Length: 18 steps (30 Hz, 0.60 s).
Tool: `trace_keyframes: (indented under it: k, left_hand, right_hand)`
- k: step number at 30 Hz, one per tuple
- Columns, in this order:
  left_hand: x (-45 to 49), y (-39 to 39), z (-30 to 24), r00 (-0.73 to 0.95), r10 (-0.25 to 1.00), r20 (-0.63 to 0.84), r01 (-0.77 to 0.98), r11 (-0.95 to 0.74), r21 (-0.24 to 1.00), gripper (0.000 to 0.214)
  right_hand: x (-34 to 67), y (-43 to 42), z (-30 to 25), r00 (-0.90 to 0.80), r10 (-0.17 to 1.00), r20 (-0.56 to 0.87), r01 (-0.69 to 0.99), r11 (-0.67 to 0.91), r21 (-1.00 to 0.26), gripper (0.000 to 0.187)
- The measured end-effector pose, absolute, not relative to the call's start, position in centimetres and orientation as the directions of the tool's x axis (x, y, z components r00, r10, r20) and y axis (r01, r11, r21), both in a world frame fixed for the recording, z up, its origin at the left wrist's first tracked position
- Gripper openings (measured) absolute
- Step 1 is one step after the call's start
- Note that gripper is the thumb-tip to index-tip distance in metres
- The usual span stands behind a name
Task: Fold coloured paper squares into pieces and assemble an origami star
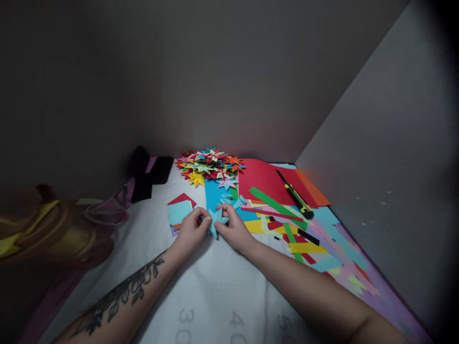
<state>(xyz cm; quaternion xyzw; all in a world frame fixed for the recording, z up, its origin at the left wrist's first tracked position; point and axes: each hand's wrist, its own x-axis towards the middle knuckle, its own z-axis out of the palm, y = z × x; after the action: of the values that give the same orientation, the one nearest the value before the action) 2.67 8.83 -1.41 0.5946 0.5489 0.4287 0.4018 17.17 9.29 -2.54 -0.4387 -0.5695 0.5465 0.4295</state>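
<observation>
On my feed: one light-blue paper star (216, 221), centre, over the white mat (201, 286); left hand (192, 226) and right hand (234, 226), each pinching it between thumb and fingers; beyond, one heap of multicoloured stars (208, 165); left, stacked paper squares (180, 212); right, paper strips (306, 248) and one yellow-and-black cutter (297, 198).

The white surface (222, 277) (numbers (237, 327) printed on it) bears paper strips (308, 248) and stacked squares (180, 212).

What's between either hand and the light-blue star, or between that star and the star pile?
Nothing visible separates the left hand or right hand from the light-blue star; both touch it. Between it and the star pile lie a blue sheet and light-blue folded pieces.
</observation>
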Motion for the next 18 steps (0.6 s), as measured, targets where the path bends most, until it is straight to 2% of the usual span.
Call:
trace_keyframes:
  k: [5, 12, 18]
  left_hand:
    - [2.65, 8.8, -1.55, -0.009, 0.995, 0.095, 0.298, -0.088, 0.951, 0.011]
    - [2.37, 9.07, -2.06, -0.006, 0.997, 0.075, 0.125, -0.074, 0.989, 0.013]
    - [2.18, 8.72, -1.88, 0.055, 0.995, 0.088, 0.181, -0.097, 0.979, 0.017]
  right_hand:
    - [17.04, 9.23, -2.73, -0.226, 0.974, 0.004, 0.032, 0.012, -0.999, 0.035]
    - [16.98, 9.34, -3.32, -0.164, 0.986, -0.041, 0.007, -0.04, -0.999, 0.038]
    - [17.15, 9.33, -3.14, -0.166, 0.986, -0.023, 0.031, -0.018, -0.999, 0.036]
